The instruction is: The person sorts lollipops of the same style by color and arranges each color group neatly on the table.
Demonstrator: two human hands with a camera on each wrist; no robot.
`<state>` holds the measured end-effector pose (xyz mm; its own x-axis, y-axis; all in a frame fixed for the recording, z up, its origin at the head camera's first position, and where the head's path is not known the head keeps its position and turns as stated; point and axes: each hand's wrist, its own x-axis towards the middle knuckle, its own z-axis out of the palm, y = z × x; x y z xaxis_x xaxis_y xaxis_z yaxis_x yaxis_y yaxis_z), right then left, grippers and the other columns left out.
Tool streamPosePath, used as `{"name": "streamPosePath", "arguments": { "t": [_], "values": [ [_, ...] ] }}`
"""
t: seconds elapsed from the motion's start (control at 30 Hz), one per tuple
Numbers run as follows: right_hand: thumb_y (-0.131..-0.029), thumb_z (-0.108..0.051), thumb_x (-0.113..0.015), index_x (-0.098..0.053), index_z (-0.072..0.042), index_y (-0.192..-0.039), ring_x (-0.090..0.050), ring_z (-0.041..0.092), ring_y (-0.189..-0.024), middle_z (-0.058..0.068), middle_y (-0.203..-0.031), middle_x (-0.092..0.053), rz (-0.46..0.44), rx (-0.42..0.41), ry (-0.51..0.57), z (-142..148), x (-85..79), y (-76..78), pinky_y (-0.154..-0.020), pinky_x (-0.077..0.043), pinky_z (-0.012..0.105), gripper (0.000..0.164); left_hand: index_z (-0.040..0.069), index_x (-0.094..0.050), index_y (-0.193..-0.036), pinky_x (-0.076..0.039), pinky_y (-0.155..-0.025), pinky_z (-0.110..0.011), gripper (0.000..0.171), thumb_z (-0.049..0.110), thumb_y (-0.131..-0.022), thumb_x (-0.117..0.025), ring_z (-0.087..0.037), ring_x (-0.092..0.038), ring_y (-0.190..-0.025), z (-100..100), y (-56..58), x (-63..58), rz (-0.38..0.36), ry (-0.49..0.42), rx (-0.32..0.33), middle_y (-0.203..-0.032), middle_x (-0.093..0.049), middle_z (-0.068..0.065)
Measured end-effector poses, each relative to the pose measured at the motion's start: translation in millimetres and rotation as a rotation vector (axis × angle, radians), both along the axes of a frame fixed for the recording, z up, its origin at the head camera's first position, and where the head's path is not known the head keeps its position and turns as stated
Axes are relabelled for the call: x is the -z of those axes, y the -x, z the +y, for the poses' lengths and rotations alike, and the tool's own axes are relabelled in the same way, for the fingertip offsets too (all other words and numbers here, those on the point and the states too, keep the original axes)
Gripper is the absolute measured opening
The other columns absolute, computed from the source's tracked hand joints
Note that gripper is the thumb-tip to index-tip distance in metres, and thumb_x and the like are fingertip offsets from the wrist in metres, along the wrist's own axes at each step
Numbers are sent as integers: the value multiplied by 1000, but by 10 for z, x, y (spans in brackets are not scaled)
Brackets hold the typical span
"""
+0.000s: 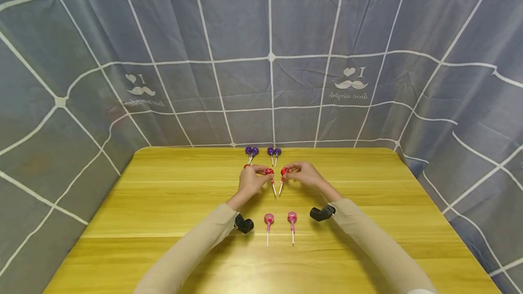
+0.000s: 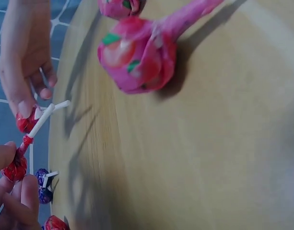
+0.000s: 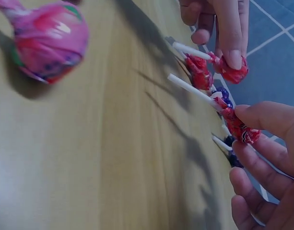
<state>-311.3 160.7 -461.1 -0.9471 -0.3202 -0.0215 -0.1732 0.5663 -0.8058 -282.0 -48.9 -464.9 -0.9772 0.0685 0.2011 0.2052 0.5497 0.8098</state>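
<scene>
My left hand (image 1: 250,179) pinches a red-wrapped lollipop (image 2: 15,168) by its head, its white stick pointing toward me. Facing it, my right hand (image 1: 304,173) holds a second red lollipop (image 3: 240,127) between thumb and fingers. Both are raised over the table, a small gap apart, as their shadows show in the wrist views. Another red lollipop (image 3: 199,72) lies on the wood by my left hand, mostly covered by that hand in the head view.
Several purple lollipops (image 1: 270,151) lie in two pairs at the far edge of the wooden table (image 1: 163,221). Nearer me, between my forearms, are two pink lollipops (image 1: 292,218), sticks toward me. A grey checked curtain (image 1: 237,85) surrounds the table's back and sides.
</scene>
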Motion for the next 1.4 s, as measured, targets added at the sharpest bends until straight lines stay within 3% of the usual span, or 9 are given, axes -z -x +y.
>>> {"name": "streamPosePath", "arguments": {
  "t": [0.23,0.5,0.8,1.17,1.4],
  "values": [
    [-82,-14,-71,-67,2,-113,-61,14,-76,17,-98,-70,7,-2,21,-53,38,138,-64,-49,24,36,4,-75,-101,-42,-59,-23,25,18,-81,-76,-19,-65,-71,96,116,-9,35,71,-25,-84,-75,-10],
    [-82,-13,-71,-67,4,-110,-58,9,-71,18,-97,-71,35,-5,12,-97,118,221,-59,-46,21,33,4,-75,-103,-46,-56,-22,25,18,-82,-75,-17,-68,-71,183,209,73,29,141,-53,-84,-75,-8],
    [-83,-12,-70,-68,5,-112,-63,16,-82,20,-99,-71,42,12,-16,-96,166,217,-62,-43,20,33,3,-75,-101,-41,-50,-21,24,17,-81,-77,-14,-62,-61,230,205,110,38,207,-74,-79,-74,-9],
    [-84,-10,-70,-69,4,-108,-65,18,-82,18,-95,-72,48,5,-39,-149,180,211,-63,-46,20,28,2,-76,-93,-51,-61,-30,22,18,-78,-80,-20,-69,-70,265,230,135,50,268,-87,-87,-75,-10],
    [-83,-12,-71,-70,2,-107,-65,16,-79,15,-93,-73,55,56,-64,-153,216,220,-64,-45,20,28,3,-75,-100,-52,-62,-31,25,17,-80,-78,-21,-70,-74,291,239,146,33,243,-84,-86,-75,-11]
  ]
}}
